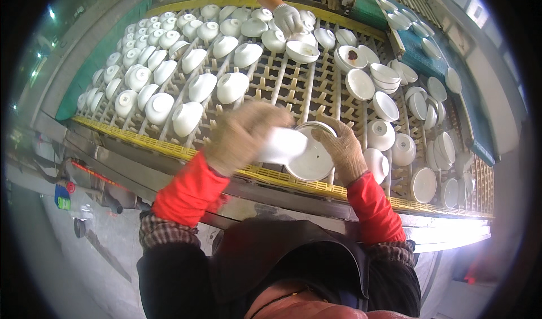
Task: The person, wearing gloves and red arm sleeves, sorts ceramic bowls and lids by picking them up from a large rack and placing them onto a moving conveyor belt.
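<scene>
My left hand (250,132), in a tan knitted glove and blurred, grips a white bowl (283,146) that is tilted on its side. My right hand (342,147), gloved alike, has its thumb over the rim of another white bowl (311,160), whose inside faces up with a small dark speck in it. A second rim shows at its upper edge, so bowls may be nested there. Both hands are over the near yellow edge of a pegged conveyor (292,75). Just right of my right hand lies a tipped bowl (376,165).
Upside-down and tilted bowls (157,108) stand in rows on the left. Loose and stacked bowls (385,106) crowd the right side. Across the conveyor, a co-worker's gloved hand (288,20) touches bowls. A blue-green belt (449,103) carrying bowls runs along the far right.
</scene>
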The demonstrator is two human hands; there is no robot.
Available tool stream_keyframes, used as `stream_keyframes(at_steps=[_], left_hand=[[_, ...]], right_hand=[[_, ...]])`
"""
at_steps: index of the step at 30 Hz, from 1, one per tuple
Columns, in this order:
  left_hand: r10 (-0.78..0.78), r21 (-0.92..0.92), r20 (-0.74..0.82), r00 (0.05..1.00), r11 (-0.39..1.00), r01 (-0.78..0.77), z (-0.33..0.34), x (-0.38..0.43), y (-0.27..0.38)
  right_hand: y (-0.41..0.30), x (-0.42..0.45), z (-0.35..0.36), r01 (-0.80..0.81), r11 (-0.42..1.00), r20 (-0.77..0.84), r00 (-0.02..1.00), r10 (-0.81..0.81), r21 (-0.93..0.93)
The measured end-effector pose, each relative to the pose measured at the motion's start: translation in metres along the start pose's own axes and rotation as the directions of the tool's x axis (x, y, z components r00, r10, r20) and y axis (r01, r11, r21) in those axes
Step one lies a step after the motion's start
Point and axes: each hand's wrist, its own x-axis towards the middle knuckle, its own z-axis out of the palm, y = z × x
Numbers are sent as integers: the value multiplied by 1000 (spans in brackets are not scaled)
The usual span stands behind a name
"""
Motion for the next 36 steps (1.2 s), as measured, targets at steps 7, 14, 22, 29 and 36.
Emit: stream_keyframes(at_steps=[7,14,22,29,36], left_hand=[[-239,403,-422,875,815,417,-101,-36,-133],[422,619,-149,894,745,-248,-36,-11,-45],[259,415,436,862,792,-448,33,-19,-48],[119,494,372,921,814,-305,21,-32,-47],[-256,335,-253,933,881,333,-16,-7,-49]], right_hand=[[-30,37,-9,166,971,-31,984,-174,-173],[-27,71,18,397,866,85,917,-390,-303],[-58,136,29,604,465,36,633,-773,-647],[-2,131,7,362,588,106,900,-423,-723],[101,130,-75,104,440,-17,965,-262,-892]])
